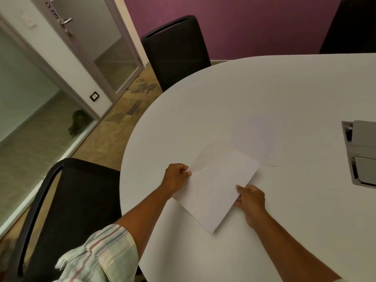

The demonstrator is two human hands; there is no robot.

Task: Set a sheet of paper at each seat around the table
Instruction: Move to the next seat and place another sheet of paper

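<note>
A white sheet of paper (pixel 215 186) hangs tilted just above the white oval table (pixel 234 102), held by both hands. My left hand (pixel 176 177) pinches its left edge and my right hand (pixel 251 201) pinches its right edge. Beyond it, a second white sheet (pixel 258 142) lies flat on the table, faint against the tabletop and partly covered by the held sheet. A black chair (pixel 81 200) stands at the table's near left edge. Another black chair (pixel 177 51) stands at the far left.
An open metal cable box (pixel 360 153) is set into the tabletop at the right. A third dark chair back (pixel 350 25) shows at the top right. A glass door and partition (pixel 97 41) run along the left, with tiled floor between.
</note>
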